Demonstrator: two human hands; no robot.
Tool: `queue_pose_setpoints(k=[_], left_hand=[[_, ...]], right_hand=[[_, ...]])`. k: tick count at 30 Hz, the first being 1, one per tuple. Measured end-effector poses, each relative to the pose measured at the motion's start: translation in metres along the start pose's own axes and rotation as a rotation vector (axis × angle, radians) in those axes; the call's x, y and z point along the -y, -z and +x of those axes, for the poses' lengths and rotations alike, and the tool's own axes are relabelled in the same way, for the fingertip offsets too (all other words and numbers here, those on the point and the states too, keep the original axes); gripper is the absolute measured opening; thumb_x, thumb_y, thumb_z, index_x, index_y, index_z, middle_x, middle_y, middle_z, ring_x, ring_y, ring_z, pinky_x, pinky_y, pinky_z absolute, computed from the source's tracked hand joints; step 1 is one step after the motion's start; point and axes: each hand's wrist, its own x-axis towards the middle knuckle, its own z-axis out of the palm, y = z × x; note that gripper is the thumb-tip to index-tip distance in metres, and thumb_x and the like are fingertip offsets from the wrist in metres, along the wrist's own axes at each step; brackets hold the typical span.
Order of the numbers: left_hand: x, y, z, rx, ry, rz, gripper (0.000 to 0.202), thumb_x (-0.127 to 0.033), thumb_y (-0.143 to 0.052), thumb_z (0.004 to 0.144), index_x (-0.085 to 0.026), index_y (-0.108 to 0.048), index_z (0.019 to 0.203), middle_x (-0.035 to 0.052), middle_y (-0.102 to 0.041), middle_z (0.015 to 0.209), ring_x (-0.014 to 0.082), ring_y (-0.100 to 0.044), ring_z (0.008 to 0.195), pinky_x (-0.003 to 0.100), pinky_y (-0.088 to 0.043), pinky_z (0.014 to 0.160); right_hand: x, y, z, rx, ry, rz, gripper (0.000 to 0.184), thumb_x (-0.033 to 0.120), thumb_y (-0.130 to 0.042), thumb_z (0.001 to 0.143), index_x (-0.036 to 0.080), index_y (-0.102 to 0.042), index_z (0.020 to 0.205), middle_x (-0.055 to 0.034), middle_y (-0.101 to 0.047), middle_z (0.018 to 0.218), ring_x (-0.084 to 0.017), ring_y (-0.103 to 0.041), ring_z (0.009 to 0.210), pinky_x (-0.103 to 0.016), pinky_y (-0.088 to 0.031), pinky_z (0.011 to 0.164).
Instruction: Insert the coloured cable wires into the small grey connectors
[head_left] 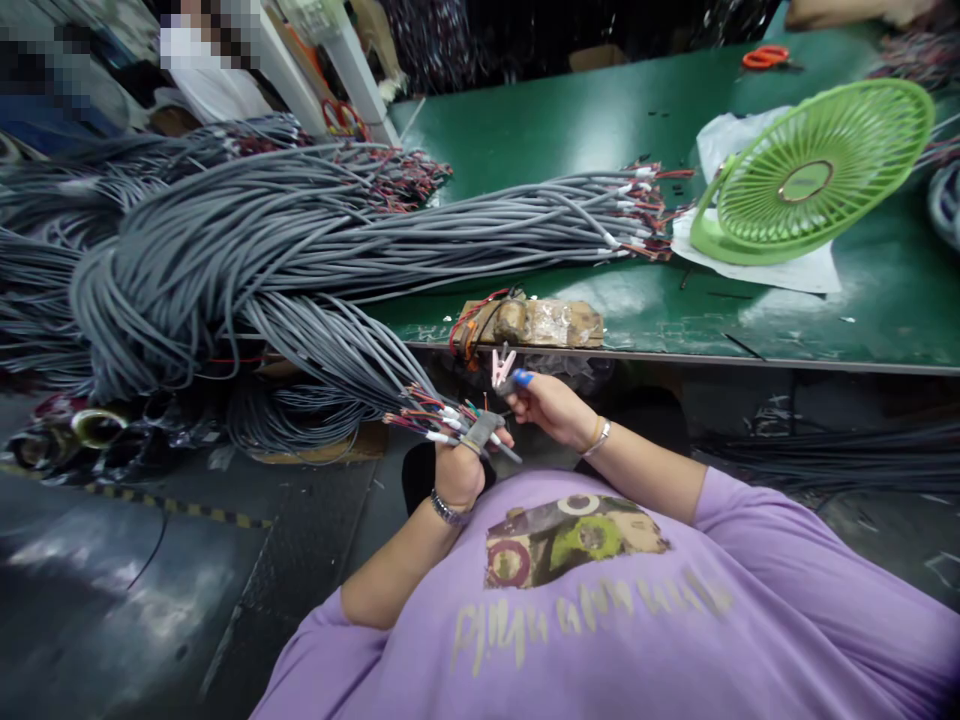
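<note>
My left hand [459,468] is closed around the stripped ends of several grey cables [431,412], whose thin coloured wires fan out above the fist; a grey tape wraps one finger. My right hand [551,405] is closed in a pinch on a small pink clip-like tool [501,366], held just right of the wire ends. Both hands hover below the front edge of the green table [787,320], over my lap. The cables run left into a big hanging bundle [225,260].
A green fan [814,170] lies on white paper at the table's right. Another cable bundle [525,215] lies across the table. A taped brown block [536,322] sits at the table edge. Orange scissors [765,57] lie far back. A person stands at the far left.
</note>
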Motion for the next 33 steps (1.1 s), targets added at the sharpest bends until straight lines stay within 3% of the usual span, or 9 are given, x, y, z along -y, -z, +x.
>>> queue_pose_setpoints(k=[4,10,16,20,27,33], left_hand=[[-0.009,-0.007,0.004,0.033,0.038,-0.037,0.025,-0.040,-0.073,0.072,-0.016,-0.066,0.068,0.0019,-0.066,0.054,0.0166,-0.066,0.052,0.025,-0.049,0.047],[-0.007,-0.010,0.009,0.022,0.027,-0.058,0.024,-0.038,-0.072,0.073,-0.015,-0.066,0.069,0.0021,-0.067,0.055,0.0163,-0.066,0.052,0.024,-0.049,0.047],[0.006,-0.006,0.009,0.020,0.008,0.023,0.031,-0.039,-0.072,0.074,-0.016,-0.061,0.057,0.0029,-0.067,0.053,0.0169,-0.066,0.054,0.024,-0.048,0.048],[0.011,-0.004,0.008,0.029,0.004,0.029,0.031,-0.040,-0.072,0.073,-0.017,-0.061,0.057,0.0032,-0.067,0.053,0.0168,-0.065,0.052,0.025,-0.047,0.047],[0.011,0.001,0.005,-0.048,-0.024,0.041,0.026,-0.040,-0.068,0.077,-0.016,-0.066,0.068,0.0022,-0.067,0.055,0.0150,-0.063,0.050,0.024,-0.044,0.045],[0.014,0.003,0.006,-0.061,-0.037,0.025,0.028,-0.041,-0.068,0.076,-0.017,-0.063,0.063,0.0015,-0.066,0.052,0.0149,-0.063,0.049,0.024,-0.045,0.045]], right_hand=[[0.009,-0.002,0.017,0.022,-0.047,0.104,0.047,0.061,-0.055,0.085,0.014,-0.062,0.078,-0.0024,-0.060,0.068,-0.009,-0.051,0.055,-0.020,-0.044,0.051],[0.015,-0.007,0.021,0.129,-0.024,0.053,0.051,0.065,-0.059,0.080,0.014,-0.063,0.079,-0.0007,-0.057,0.065,-0.008,-0.049,0.054,-0.020,-0.043,0.051],[0.008,-0.002,-0.001,0.221,0.021,-0.136,0.041,0.046,-0.081,0.062,0.016,-0.056,0.073,0.0035,-0.055,0.057,-0.008,-0.048,0.048,-0.021,-0.037,0.050],[0.006,-0.004,-0.009,0.231,0.076,-0.175,0.034,0.042,-0.076,0.066,0.017,-0.054,0.072,0.0041,-0.055,0.050,-0.009,-0.049,0.044,-0.022,-0.033,0.050],[0.000,-0.004,-0.003,0.014,0.157,-0.139,0.027,0.032,-0.077,0.058,0.016,-0.056,0.065,0.0053,-0.053,0.058,-0.006,-0.042,0.052,-0.021,-0.033,0.051],[-0.001,-0.007,-0.009,0.135,0.029,-0.093,0.032,0.038,-0.075,0.063,0.017,-0.051,0.066,0.0064,-0.048,0.054,-0.006,-0.043,0.049,-0.021,-0.035,0.051]])
